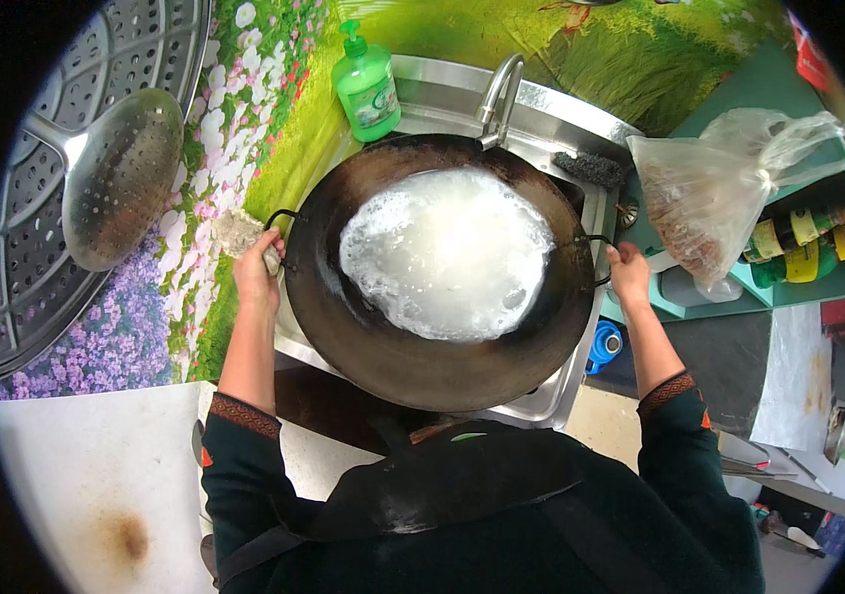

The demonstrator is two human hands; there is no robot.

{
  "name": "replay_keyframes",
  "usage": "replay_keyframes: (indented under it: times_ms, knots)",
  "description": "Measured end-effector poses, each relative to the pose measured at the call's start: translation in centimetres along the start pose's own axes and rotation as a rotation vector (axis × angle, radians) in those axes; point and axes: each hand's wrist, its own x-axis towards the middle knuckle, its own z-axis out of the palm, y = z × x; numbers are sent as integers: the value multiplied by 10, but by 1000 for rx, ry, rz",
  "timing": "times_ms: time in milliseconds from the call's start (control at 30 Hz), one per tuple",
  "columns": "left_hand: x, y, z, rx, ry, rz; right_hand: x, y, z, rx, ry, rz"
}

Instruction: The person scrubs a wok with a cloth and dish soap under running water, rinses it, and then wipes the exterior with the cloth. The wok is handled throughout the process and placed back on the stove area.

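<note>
A large dark metal wok (422, 379) rests over a stainless steel sink (541, 401). Whitish, frothy liquid (445, 252) lies in its bowl, with bright glare on the surface. My left hand (258, 269) grips the wok's left loop handle (281, 215) through a crumpled greyish cloth (237, 232). On the opposite side, my right hand (629, 275) has its bare fingers around the right loop handle (598, 238). The spout of a metal faucet (503, 96) hangs over the wok's far rim.
A green pump bottle (367, 93) and a dark scouring pad (588, 169) stand behind the wok. At left hangs a perforated skimmer (122, 182) before a steamer tray (14, 275). A knotted plastic bag (697, 185) sits on a green shelf (823, 286) beside bottles (793, 245).
</note>
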Motion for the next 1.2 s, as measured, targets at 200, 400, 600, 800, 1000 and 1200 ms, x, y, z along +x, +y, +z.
replay_keyframes:
  times_ms: [200,400,600,800,1000,1200]
  knots:
    - [0,13,18,29,86,-79,7,15,37,984,-329,736]
    - [-21,46,30,14,69,-14,-1,-16,8,1068,-376,832]
    - [-47,89,23,210,17,-13,-30,-18,2,1129,-516,1034]
    - [-74,135,31,231,-33,26,-51,-14,-1,1086,-696,1092]
    - [-105,188,58,350,-114,100,-66,-30,-15,1035,-835,1209]
    - [-128,232,103,451,-198,207,-89,-39,-2,1146,-964,1321]
